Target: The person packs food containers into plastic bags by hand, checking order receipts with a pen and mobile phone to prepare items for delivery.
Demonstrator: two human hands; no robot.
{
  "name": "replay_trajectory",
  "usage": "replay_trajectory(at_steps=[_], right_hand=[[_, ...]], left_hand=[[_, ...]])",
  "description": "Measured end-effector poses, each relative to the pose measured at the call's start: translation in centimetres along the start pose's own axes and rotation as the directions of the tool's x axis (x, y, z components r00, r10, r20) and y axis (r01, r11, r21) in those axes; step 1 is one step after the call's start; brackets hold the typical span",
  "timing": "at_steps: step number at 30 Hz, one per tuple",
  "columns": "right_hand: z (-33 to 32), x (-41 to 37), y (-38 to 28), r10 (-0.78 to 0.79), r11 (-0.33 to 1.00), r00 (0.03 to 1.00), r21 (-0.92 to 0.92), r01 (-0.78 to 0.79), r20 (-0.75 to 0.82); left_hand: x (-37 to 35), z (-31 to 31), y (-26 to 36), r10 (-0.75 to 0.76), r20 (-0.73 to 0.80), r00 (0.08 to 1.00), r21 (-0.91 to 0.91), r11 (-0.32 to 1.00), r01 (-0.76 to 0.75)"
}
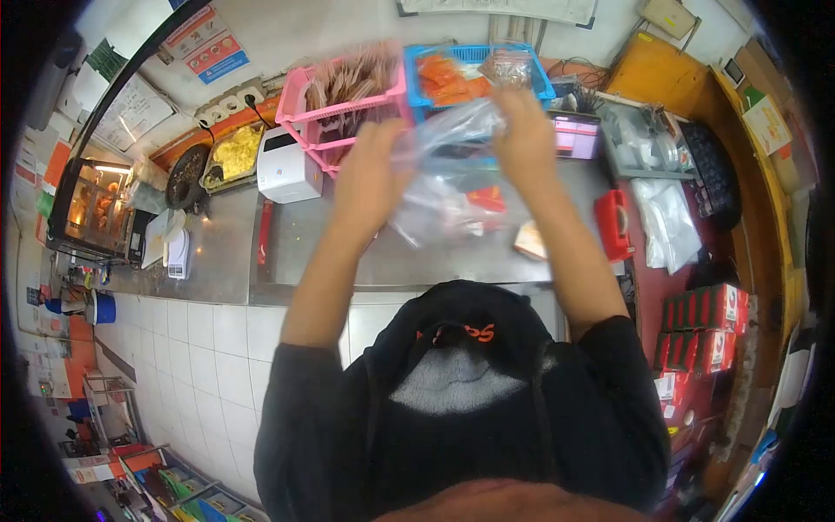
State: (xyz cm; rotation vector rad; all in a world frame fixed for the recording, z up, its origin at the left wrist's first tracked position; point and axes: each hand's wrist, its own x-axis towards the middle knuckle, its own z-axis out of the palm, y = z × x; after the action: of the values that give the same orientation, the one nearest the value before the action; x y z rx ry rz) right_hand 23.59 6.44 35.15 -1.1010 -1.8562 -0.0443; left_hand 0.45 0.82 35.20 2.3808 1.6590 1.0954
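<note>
A clear plastic bag hangs stretched between my hands above the metal counter, its upper edge pulled sideways. My left hand is closed on the bag's left side, slightly blurred. On the other side, my right hand pinches the bag's top corner. Something red and white shows low in the bag or through its film. Behind my left hand stands a pink basket filled with brown packets. A blue basket with orange packets is behind the bag and my right hand.
A white box-shaped device and a tray of yellow food stand left on the counter. To the right are a lit screen, a red tape dispenser-like object, clear bags and stacked red boxes.
</note>
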Motion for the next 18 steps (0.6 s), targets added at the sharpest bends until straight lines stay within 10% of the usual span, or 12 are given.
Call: replay_trajectory(at_steps=[4, 5, 7, 11, 13, 15, 16, 17, 18], right_hand=[[-2.4, 1.2, -0.4, 0.177, 0.97, 0.979, -0.188, -0.155, 0.105], [-2.6, 1.2, -0.6, 0.172, 0.962, 0.976, -0.235, -0.137, 0.135], [-3.0, 1.7, -0.6, 0.224, 0.974, 0.953, -0.092, -0.209, 0.205], [-5.3, 2.8, -0.3, 0.131, 0.739, 0.853, 0.524, -0.423, 0.505], [-6.4, 3.2, -1.3, 0.148, 0.734, 0.883, 0.549, -0.399, 0.445], [-7.7, 3.5, -2.8, 0.167, 0.731, 0.915, 0.576, -0.365, 0.368], [-8.5, 3.5, -3.8, 0.061, 0.98, 0.989, 0.177, -0.085, 0.134], [-9.0, 3.1, -4.7, -0.158, 0.938, 0.987, -0.317, 0.141, -0.029], [-8.9, 1.3, -6.1, -0.363, 0.887, 0.93, -0.285, 0.363, 0.054]], left_hand=[[0.1, -0.2, -0.7, -0.043, -0.172, 0.984, 0.621, 0.771, 0.142], [-0.6, 0.4, 0.2, -0.038, -0.17, 0.985, 0.619, 0.773, 0.136], [-2.3, 1.7, 1.7, 0.454, -0.029, 0.891, 0.148, 0.883, -0.445], [-2.6, 3.6, 3.3, 0.42, 0.214, 0.882, -0.051, 0.907, -0.419], [-1.7, 7.0, -2.4, 0.074, 0.651, 0.755, 0.218, 0.935, -0.28], [-1.5, 5.7, -2.2, 0.086, 0.634, 0.768, 0.252, 0.917, -0.31], [-1.5, 5.3, -2.0, 0.1, 0.628, 0.772, 0.281, 0.896, -0.344], [-1.9, 5.2, -1.8, 0.099, 0.617, 0.781, 0.284, 0.897, -0.338], [-2.4, 5.2, -1.5, 0.226, 0.52, 0.824, 0.203, 0.904, -0.376]])
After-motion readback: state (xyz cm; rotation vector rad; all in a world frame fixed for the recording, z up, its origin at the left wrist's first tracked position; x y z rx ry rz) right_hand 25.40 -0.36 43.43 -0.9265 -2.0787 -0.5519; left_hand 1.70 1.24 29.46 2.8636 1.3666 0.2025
